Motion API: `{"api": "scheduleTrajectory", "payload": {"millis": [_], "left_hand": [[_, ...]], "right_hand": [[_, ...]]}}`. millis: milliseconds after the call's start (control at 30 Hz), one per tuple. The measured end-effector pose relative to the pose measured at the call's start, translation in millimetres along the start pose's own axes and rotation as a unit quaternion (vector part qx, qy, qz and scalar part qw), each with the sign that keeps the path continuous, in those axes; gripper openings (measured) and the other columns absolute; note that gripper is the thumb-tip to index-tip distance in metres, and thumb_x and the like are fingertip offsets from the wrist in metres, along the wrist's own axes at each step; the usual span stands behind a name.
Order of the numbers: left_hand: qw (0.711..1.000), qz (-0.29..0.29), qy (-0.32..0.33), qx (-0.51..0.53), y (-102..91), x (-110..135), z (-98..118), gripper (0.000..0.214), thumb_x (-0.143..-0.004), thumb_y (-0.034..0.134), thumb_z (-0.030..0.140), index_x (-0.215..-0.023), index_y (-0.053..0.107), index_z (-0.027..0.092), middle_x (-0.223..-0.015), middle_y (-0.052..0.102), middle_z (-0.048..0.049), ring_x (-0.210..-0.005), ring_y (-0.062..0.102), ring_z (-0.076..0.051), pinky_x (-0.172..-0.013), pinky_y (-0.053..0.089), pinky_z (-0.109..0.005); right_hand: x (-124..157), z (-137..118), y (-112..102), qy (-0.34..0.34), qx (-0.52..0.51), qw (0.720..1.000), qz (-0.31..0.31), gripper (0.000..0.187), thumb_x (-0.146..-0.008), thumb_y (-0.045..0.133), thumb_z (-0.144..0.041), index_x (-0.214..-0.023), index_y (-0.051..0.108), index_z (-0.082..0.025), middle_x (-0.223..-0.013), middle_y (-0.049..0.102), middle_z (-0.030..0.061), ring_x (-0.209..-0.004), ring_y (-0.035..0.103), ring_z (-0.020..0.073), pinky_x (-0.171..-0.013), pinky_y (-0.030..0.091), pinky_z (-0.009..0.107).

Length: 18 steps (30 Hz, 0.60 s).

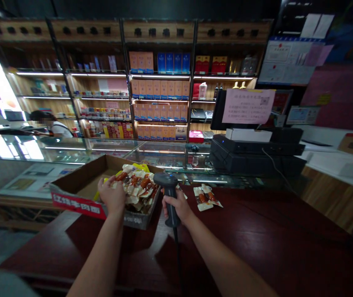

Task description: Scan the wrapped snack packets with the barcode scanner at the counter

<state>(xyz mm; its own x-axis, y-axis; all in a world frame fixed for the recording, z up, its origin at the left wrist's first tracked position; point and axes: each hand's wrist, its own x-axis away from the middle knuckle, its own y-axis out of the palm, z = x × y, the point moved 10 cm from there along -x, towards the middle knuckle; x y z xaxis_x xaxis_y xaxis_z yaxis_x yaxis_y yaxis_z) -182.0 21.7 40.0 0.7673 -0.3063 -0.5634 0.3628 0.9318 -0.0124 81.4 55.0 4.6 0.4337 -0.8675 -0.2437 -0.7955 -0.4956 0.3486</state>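
My right hand (179, 206) is wrapped round the handle of a dark barcode scanner (170, 194), held upright over the table with its cable hanging down. At the cardboard box (79, 205), my left hand (113, 194) has its fingers curled on the left side of a heap of vacuum-packed snack packets (139, 183), closed on the edge of one. These packets are clear and white, with reddish-brown food inside and some yellow parts. Right of the scanner, a couple of similar snack packets (205, 197) lie on the table. Part of another packet shows behind my right hand.
The dark red table (250, 243) meets a glass display counter (161, 146). A monitor with a pink notice (247, 107) stands on black equipment (253, 154) at the back right. Shelves of boxed goods (161, 88) line the wall. A person (55, 126) is at the far left.
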Motion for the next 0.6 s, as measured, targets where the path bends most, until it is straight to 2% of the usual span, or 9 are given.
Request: {"api": "scheduleTrajectory", "payload": {"millis": [100, 233, 300, 367, 433, 500, 600], "left_hand": [[0.999, -0.006, 0.023, -0.041, -1.5, 5, 17, 0.026, -0.067, 0.062, 0.025, -0.088, 0.068, 0.011, -0.14, 0.037, -0.0154, -0.13, 0.033, -0.034, -0.109, 0.023, -0.046], [0.992, -0.025, 0.046, -0.112, -1.1, 11, 36, 0.02, -0.067, 0.067, 0.026, -0.082, 0.067, 0.013, -0.147, 0.031, -0.0152, -0.137, 0.015, -0.042, -0.104, 0.009, -0.066], [0.99, -0.02, 0.088, -0.11, -1.4, 20, 53, 0.016, -0.071, 0.064, 0.026, -0.083, 0.067, 0.016, -0.145, 0.035, -0.0124, -0.138, 0.014, -0.039, -0.104, 0.004, -0.067], [0.987, -0.032, 0.147, -0.059, 4.6, 37, 75, 0.014, -0.075, 0.058, 0.025, -0.084, 0.067, 0.019, -0.14, 0.042, -0.0089, -0.138, 0.019, -0.033, -0.109, 0.008, -0.06], [0.979, -0.082, 0.188, 0.021, 21.5, 63, 92, 0.015, -0.078, 0.054, 0.026, -0.084, 0.067, 0.021, -0.132, 0.049, -0.0073, -0.133, 0.032, -0.028, -0.109, 0.021, -0.05], [0.964, -0.164, 0.191, 0.083, 51.3, 96, 99, 0.017, -0.078, 0.053, 0.028, -0.087, 0.067, 0.022, -0.123, 0.055, -0.0079, -0.122, 0.046, -0.024, -0.105, 0.032, -0.043], [0.948, -0.274, 0.147, 0.065, 109.1, 144, 85, 0.022, -0.078, 0.052, 0.03, -0.093, 0.065, 0.02, -0.118, 0.057, -0.0111, -0.115, 0.051, -0.024, -0.103, 0.035, -0.04]], "right_hand": [[4, 0, -2, -0.001, 0.007, 1.0, 0.001, 0.034, -0.065, 0.067, -0.033, -0.092, 0.055, -0.015, -0.051, 0.057, -0.0058, -0.034, 0.051, 0.0098, -0.033, 0.044, 0.02], [12, -3, -26, 0.0, 0.016, 0.999, 0.031, 0.035, -0.066, 0.067, -0.033, -0.094, 0.055, -0.016, -0.052, 0.058, -0.0053, -0.035, 0.051, 0.0095, -0.034, 0.044, 0.02], [18, -6, -45, -0.001, 0.023, 0.998, 0.052, 0.033, -0.067, 0.067, -0.033, -0.093, 0.056, -0.015, -0.052, 0.058, -0.0046, -0.035, 0.051, 0.0097, -0.034, 0.043, 0.02], [25, -10, -68, -0.001, 0.036, 0.996, 0.08, 0.033, -0.067, 0.067, -0.035, -0.09, 0.057, -0.015, -0.052, 0.058, -0.004, -0.036, 0.052, 0.01, -0.034, 0.044, 0.02], [32, -13, -92, 0.002, 0.042, 0.993, 0.109, 0.036, -0.066, 0.068, -0.037, -0.091, 0.056, -0.015, -0.052, 0.058, -0.0041, -0.036, 0.052, 0.0103, -0.034, 0.044, 0.021], [40, -15, -117, 0.005, 0.041, 0.99, 0.138, 0.039, -0.064, 0.069, -0.039, -0.093, 0.056, -0.016, -0.053, 0.059, -0.0047, -0.036, 0.051, 0.0105, -0.034, 0.044, 0.022], [51, -15, -149, -0.001, 0.036, 0.985, 0.171, 0.038, -0.064, 0.069, -0.039, -0.09, 0.055, -0.016, -0.053, 0.058, -0.0049, -0.036, 0.051, 0.0104, -0.034, 0.044, 0.022]]}}
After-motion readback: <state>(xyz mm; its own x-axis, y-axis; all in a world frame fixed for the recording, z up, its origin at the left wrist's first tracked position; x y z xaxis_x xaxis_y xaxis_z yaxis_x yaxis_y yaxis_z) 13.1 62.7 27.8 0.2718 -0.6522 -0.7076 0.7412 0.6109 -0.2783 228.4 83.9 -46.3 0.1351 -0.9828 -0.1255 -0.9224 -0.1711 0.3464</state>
